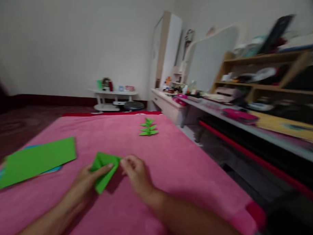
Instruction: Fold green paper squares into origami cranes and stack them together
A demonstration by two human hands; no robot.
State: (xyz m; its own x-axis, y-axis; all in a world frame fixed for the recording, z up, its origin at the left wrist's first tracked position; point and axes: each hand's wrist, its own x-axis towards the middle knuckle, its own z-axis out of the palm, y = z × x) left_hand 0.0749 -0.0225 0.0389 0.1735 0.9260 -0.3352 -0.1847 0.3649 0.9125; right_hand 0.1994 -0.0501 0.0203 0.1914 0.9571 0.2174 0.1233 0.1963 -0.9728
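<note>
A piece of folded green paper (103,181) is held just above the pink cloth (115,133). My left hand (89,178) grips its left side, with the thumb lying across the front and the other fingers behind it. At the paper's right corner, my right hand (134,170) pinches the edge with curled fingers. Some creases show, but blur hides the finer folds. Farther off on the cloth stands a green folded-paper piece (148,127) with several pointed, leaf-like tips.
Green sheets (42,158) with blue ones beneath lie at the left. Beyond the cloth is a low white stand (113,92). Along the right runs a long desk (210,105) with a mirror (212,61) and a wooden shelf (252,86) crowded with items.
</note>
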